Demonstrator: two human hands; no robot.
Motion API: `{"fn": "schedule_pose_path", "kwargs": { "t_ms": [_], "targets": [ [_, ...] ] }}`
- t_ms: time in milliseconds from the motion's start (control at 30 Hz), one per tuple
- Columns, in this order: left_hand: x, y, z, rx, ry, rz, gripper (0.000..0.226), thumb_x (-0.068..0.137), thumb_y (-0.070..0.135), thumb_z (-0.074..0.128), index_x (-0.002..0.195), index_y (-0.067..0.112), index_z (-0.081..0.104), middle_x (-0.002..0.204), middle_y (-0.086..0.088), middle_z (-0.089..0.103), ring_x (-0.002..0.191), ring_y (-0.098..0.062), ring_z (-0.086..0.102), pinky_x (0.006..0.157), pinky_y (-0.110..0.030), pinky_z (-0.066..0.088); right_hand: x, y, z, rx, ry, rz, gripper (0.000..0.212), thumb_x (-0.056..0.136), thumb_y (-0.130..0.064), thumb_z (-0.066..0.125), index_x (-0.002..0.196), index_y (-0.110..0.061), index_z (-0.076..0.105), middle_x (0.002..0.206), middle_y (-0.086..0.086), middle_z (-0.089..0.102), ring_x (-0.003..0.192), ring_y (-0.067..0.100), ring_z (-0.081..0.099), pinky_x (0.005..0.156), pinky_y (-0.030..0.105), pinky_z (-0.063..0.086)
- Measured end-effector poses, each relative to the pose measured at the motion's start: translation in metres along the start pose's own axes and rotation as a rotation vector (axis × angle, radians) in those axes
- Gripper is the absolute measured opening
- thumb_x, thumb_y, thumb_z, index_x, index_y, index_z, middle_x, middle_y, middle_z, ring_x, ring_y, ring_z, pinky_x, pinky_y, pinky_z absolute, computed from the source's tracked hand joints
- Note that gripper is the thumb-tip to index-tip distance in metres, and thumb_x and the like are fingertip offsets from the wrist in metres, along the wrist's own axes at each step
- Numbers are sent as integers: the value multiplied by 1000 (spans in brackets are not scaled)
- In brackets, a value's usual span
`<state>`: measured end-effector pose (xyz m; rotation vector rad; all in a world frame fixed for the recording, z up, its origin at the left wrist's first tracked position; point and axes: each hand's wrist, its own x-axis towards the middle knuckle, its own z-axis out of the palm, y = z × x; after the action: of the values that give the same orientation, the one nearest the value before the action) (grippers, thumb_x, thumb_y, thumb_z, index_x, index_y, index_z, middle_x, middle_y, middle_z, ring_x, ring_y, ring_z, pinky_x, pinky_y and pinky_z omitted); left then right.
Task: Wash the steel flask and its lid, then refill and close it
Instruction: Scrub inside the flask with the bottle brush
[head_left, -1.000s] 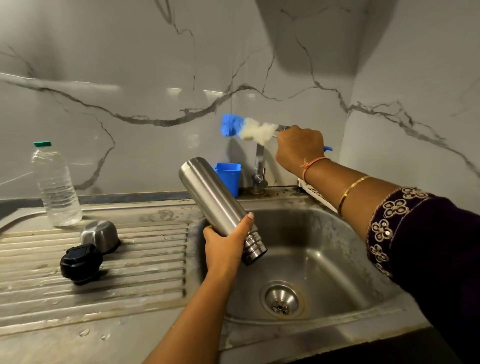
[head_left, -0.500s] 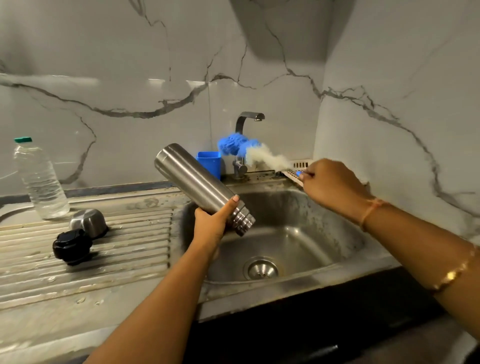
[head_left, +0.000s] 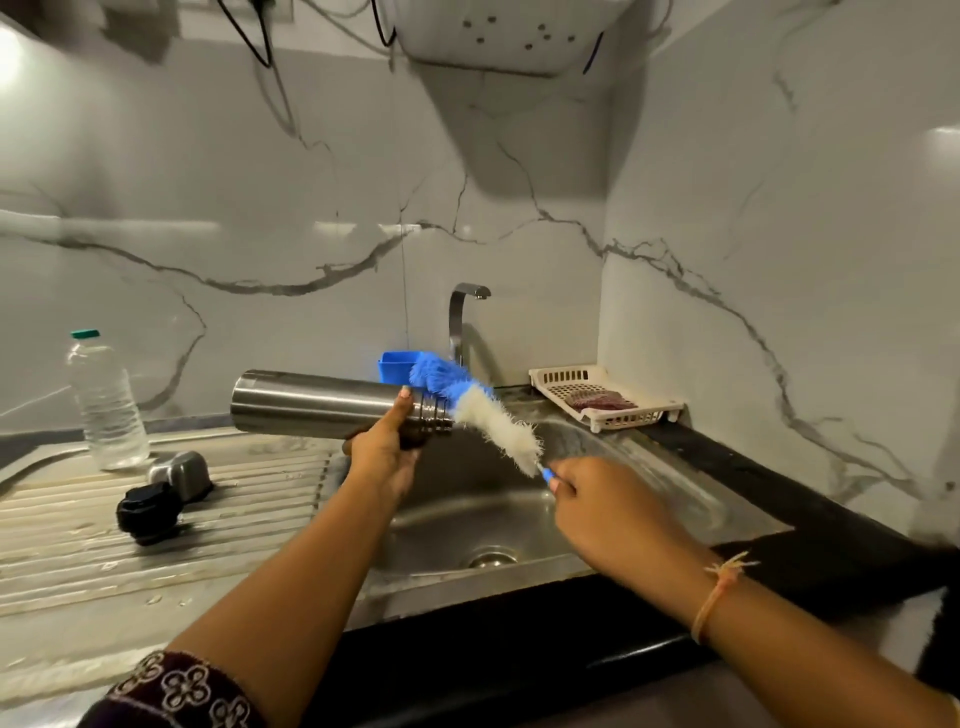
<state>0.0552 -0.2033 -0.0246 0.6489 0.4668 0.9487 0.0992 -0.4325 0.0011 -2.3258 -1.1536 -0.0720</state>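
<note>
The steel flask is held sideways above the left edge of the sink, its threaded mouth pointing right, gripped near the neck by the left hand. A bottle brush (blue bristles at the tip, white behind) is pinched by its blue handle in the right hand, with the blue tip right at the flask's mouth. On the ribbed drainboard to the left, the black lid and a steel cap are parked touching each other, just beside a plastic water bottle. Behind the flask, a blue cup is seen next to the tap, and a white tray in the corner.
</note>
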Motion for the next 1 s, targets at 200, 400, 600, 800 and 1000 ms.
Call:
{"fn": "schedule_pose_path", "kwargs": {
  "t_ms": [200,400,600,800,1000],
  "targets": [
    [-7,16,12,-46,75,87,60,73,23,79,121,5,47,104,-12,65,85,-24,66,83,-42,56,-27,-30,-9,-209,-7,-146,33,95,-10,36,124,-14,50,103,5,62,101,26,61,68,29,38],
    [-14,2,21,-93,56,137,75,68,16,82,126,18,35,113,-12,60,97,-30,65,82,-55,54,-8,-48,-7,-233,-38,-71,32,95,-8,39,123,-8,53,116,10,60,106,28,60,80,33,46],
    [-3,0,9,-62,145,127,89,67,8,82,133,22,23,118,-14,55,100,-33,63,87,-60,50,-24,-39,0,-171,-126,-107,33,94,-8,37,124,-9,51,120,11,58,110,28,57,78,31,41],
    [-6,-6,5,25,-78,84,73,78,7,72,138,13,30,126,-17,57,96,-29,64,77,-48,54,3,-36,-14,-76,-101,6,32,92,-8,44,123,-10,51,118,14,60,107,29,58,72,25,36],
    [3,8,0,37,-77,124,76,82,10,68,143,25,24,116,-14,57,94,-30,63,71,-47,54,-9,-37,-6,-33,-147,-18,28,93,-11,42,119,-8,52,114,12,60,104,28,57,70,25,34]
  ]
}}
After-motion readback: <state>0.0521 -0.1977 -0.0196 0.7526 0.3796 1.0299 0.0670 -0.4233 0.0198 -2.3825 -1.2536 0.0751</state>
